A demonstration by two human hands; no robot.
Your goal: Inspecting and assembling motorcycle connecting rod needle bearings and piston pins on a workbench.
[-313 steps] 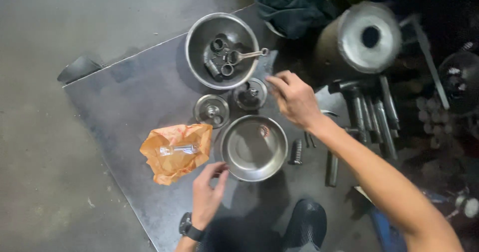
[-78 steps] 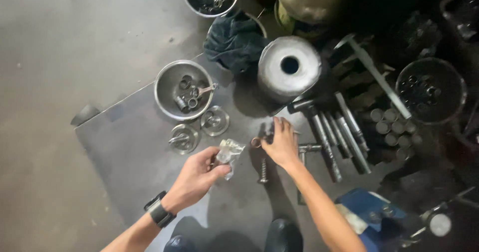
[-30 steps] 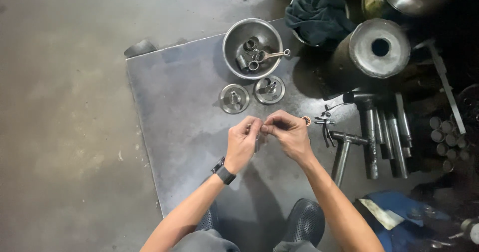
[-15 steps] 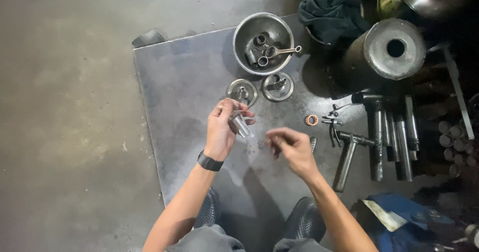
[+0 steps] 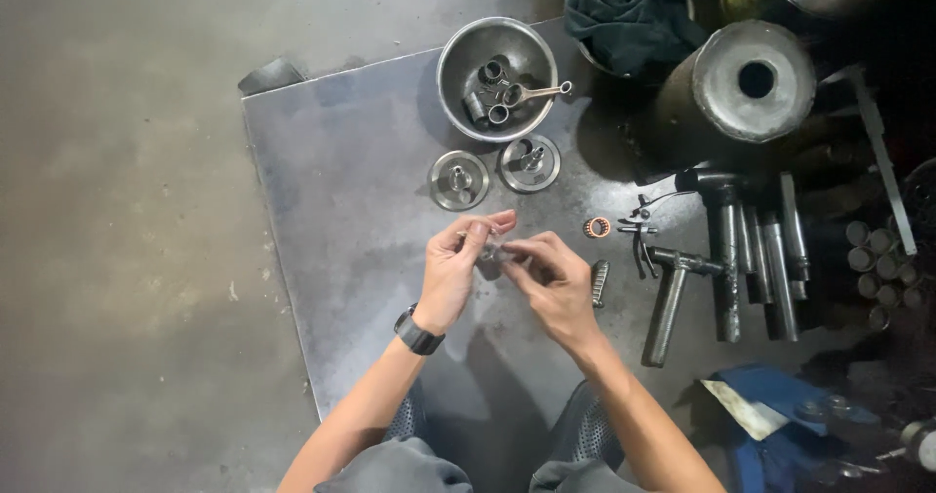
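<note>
Since half a second ago both hands have drawn back together: the right hand (image 5: 551,283), which then hung apart and lower, now meets the left hand (image 5: 458,269) over the middle of the dark grey metal sheet (image 5: 331,181) that lies on the concrete floor.

At the sheet's far right stands a large grey metal cylinder with a round hole in its top face (image 5: 746,88), and behind it a dark green rag (image 5: 629,10) is bundled in a container. A round steel bowl holding short sleeves and a small connecting rod (image 5: 495,78) sits at the sheet's top edge. Just below it lie two round flanged steel discs (image 5: 492,171) side by side, near the left hand's fingertips. To the right, long steel bars and hammer-like tools (image 5: 756,254) lie in a row. A short ribbed steel pin (image 5: 599,282) lies just beside the right hand, and a small copper-coloured ring bearing (image 5: 597,227) lies a little above it.

A black wristwatch (image 5: 418,331) sits on the left wrist. Both hands are curled, fingertips pinched inward on a small greyish metal part (image 5: 490,256) held between them above the sheet — most of it is hidden by the fingers, so its shape cannot be made out.
</note>
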